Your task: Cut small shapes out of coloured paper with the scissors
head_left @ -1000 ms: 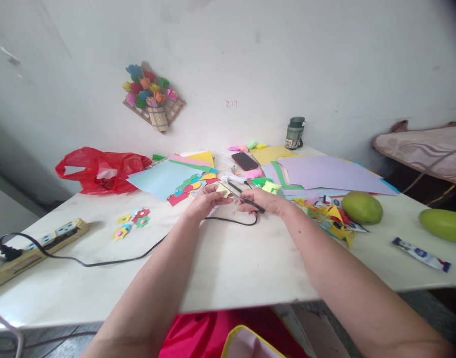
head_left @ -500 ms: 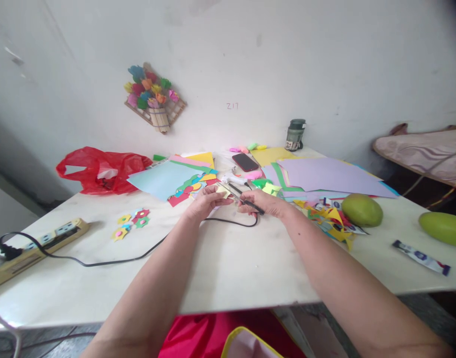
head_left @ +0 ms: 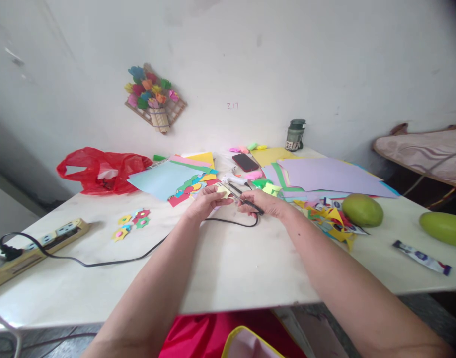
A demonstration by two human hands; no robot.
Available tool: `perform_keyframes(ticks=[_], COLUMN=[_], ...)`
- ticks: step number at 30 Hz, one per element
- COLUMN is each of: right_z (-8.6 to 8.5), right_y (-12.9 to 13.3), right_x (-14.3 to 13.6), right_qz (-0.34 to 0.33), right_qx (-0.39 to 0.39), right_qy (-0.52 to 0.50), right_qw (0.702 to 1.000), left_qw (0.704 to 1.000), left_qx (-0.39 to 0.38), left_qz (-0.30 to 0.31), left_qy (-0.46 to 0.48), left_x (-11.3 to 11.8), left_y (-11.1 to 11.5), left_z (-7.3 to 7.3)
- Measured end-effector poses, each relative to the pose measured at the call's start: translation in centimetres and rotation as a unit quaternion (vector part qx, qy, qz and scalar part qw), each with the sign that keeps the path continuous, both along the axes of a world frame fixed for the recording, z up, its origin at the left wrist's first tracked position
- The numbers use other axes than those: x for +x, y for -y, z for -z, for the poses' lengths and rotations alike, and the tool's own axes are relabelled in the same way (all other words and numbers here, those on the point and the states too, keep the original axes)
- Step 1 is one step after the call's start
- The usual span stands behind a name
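Note:
My left hand [head_left: 209, 203] pinches a small piece of pale yellow paper [head_left: 223, 191] over the middle of the table. Closed round the handles of dark scissors [head_left: 252, 205], my right hand [head_left: 261, 203] is just to the right of it. The scissors' blades point up and left at the paper's right edge; whether they touch it is too small to tell. Behind the hands lie a white glue gun [head_left: 231, 179] and bright green paper pieces [head_left: 267, 186]. Several coloured paper scraps [head_left: 192, 187] are left of the glue gun.
Finished paper flowers [head_left: 131, 223] lie left, near a power strip [head_left: 45, 248] whose black cable [head_left: 101, 262] crosses the table. A red bag [head_left: 101, 171], paper sheets [head_left: 332, 176], a phone [head_left: 245, 162], a bottle [head_left: 295, 135], green fruit [head_left: 362, 210] and a glue tube [head_left: 421, 257] stand around.
Both hands stay nearly in place with the paper and scissors. The scissors' handles have shifted very slightly; nothing else visibly moves.

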State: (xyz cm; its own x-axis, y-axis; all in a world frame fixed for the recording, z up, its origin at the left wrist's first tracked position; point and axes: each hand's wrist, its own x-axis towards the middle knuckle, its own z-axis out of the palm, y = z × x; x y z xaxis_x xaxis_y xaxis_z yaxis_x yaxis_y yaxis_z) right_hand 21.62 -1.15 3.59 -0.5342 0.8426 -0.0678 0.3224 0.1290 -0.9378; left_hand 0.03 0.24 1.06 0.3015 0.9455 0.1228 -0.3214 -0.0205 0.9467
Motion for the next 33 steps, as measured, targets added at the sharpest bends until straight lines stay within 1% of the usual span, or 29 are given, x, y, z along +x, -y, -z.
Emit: perform_keyframes(ticks=[7, 17, 20, 27, 33], right_z=[1.3, 1.7, 1.6, 0.7, 0.6], right_y=[-1.0, -1.1, -1.1, -0.3, -0.3], right_x=[0.4, 0.4, 0.4, 0.2, 0.1], right_qz=[-0.017, -0.020, -0.020, -0.006, -0.010], right_qx=[0.024, 0.034, 0.037, 0.031, 0.022], right_qy=[0.018, 0.025, 0.028, 0.040, 0.034], right_qw=[0.999, 0.999, 0.999, 0.999, 0.999], left_qw=[1.000, 1.000, 1.000, 0.999, 0.998], left_qx=[0.004, 0.001, -0.005, -0.003, 0.006], left_qz=[0.003, 0.007, 0.012, 0.030, 0.031], left_qy=[0.008, 0.014, 0.000, -0.032, -0.047], left_x=[-0.1, 0.0, 0.0, 0.2, 0.1], left_y=[-0.1, -0.1, 0.0, 0.5, 0.6], left_z=[0.2, 0.1, 0.0, -0.5, -0.8])
